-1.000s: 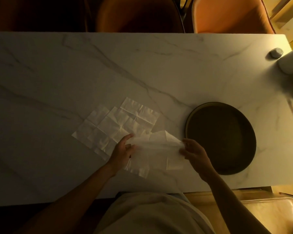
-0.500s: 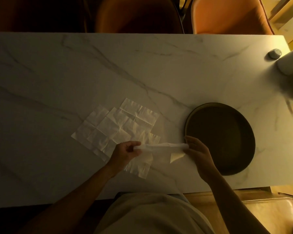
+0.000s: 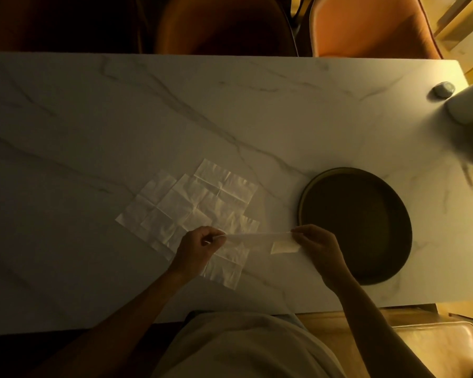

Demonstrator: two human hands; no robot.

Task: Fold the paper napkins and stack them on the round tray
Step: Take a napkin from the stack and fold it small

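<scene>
A white paper napkin (image 3: 260, 237) is stretched edge-on between my hands, just above the table. My left hand (image 3: 198, 248) pinches its left end and my right hand (image 3: 318, 248) pinches its right end; a small flap of it hangs below by the right hand. Several unfolded white napkins (image 3: 191, 205) lie overlapping on the marble table (image 3: 120, 118), under and behind my left hand. The round dark tray (image 3: 309, 195) sits to the right, beside my right hand, with nothing in it.
A white cylinder (image 3: 470, 105) and a small grey object (image 3: 443, 89) stand at the table's far right corner. Two chairs (image 3: 372, 25) are pushed in along the far edge. My torso is at the near edge.
The napkin, held loosely and spread between my hands a second ago, has been brought together into a narrow taut band. My hands rose slightly and moved apart.
</scene>
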